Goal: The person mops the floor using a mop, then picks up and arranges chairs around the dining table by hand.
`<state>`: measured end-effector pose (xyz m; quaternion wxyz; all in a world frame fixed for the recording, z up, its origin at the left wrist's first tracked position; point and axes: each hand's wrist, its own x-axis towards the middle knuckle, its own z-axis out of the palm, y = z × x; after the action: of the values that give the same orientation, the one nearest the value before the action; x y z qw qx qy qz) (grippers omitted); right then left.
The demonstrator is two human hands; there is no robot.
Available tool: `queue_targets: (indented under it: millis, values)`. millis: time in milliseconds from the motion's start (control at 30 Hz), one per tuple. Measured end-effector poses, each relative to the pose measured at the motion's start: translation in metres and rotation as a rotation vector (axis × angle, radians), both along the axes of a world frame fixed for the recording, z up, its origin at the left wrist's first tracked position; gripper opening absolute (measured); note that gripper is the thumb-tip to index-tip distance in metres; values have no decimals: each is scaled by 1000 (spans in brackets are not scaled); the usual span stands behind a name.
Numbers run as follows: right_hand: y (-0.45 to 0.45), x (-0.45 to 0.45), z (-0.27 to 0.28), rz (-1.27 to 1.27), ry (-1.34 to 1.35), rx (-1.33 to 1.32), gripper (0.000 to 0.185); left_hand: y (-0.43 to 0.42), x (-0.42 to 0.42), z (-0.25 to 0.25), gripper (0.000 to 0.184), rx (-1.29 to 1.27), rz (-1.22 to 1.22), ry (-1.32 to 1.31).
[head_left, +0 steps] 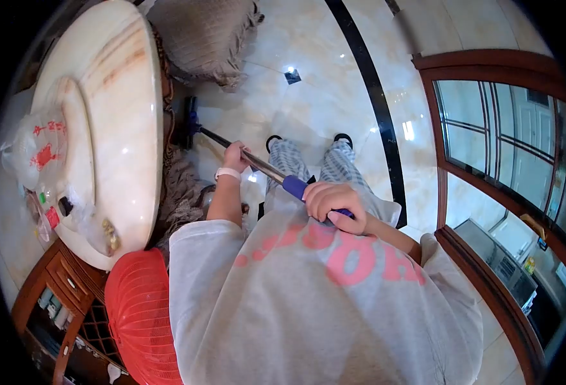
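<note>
Both my hands hold a mop [267, 168] with a metal pole that slants across my front. My right hand [335, 204] is closed around its blue grip near the top end, close to my shirt. Farther down the pole, my left hand [236, 156] is wrapped round the metal part, with a pale band on that wrist. The dark mop head [190, 122] with a blue joint rests on the floor by the table's edge. Its exact make is hard to tell at this size.
A round marble table [129, 128] stands at left, with plastic bags [39, 144] on it. Cloth-covered chairs [202, 38] are tucked beside it. A red plastic stool [138, 314] is near my left side. The shiny tile floor [308, 109] has a black stripe; a wood-framed glass door [488, 128] is right.
</note>
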<state>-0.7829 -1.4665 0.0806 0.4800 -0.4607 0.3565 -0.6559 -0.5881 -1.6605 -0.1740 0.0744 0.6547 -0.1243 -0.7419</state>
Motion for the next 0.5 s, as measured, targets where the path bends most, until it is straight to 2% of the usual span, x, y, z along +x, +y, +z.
queue_targets:
  millis: [200,300,367,433,467,500]
  values:
    - [62,-45,-13,-56,-36,-1,13,59,-50,16,17,18,-144,-129]
    - [112,-83,-22,-38,-63,-36,12,99,-69,-14,20,45,-245,-132]
    - [149,-117,-26,-49,-67,-29,11,139,-97,-22,21,59,-284,-121]
    - [198,-162,-28,-54,-44,-13,12,191,-143,-25,23,53,-214,-152]
    - [224,-180,-25,-59,-24,14,13,220,-173,-12,25,71,-213,-174]
    - [249,-197,-12,-127,-40,78,16,243,-188,-26,28,99,-277,-247]
